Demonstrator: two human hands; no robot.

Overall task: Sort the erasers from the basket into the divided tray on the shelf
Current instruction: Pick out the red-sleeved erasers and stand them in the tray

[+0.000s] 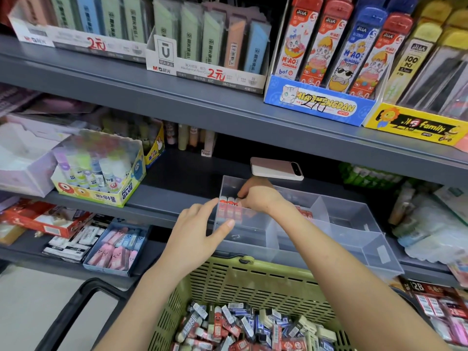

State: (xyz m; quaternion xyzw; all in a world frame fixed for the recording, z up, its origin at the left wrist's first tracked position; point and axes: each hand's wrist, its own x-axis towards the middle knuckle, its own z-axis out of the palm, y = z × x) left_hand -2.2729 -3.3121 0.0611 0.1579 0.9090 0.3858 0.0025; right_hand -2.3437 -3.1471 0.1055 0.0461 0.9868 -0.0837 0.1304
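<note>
Fingers [241,196] of the right hand [258,196] curl down, pinching the end of a row of red erasers [229,211] standing in the back-left compartment of the clear divided tray [354,219] on the shelf [162,203]. The left hand [200,231], fingers straight, touches the tray's left wall. Below, the green basket [253,279] holds mixed erasers [240,325].

The white pencil-lead box [207,72] reads "M&G" and "2元". The blue box [319,103] says "MIAOMENGDAN", the glue-stick box [101,195] "POWER GLUE".

Right hand [258,196] fingers partly hidden among red erasers [230,210], basket [253,279] cut off below, far-left boxes [22,158] blurred
</note>
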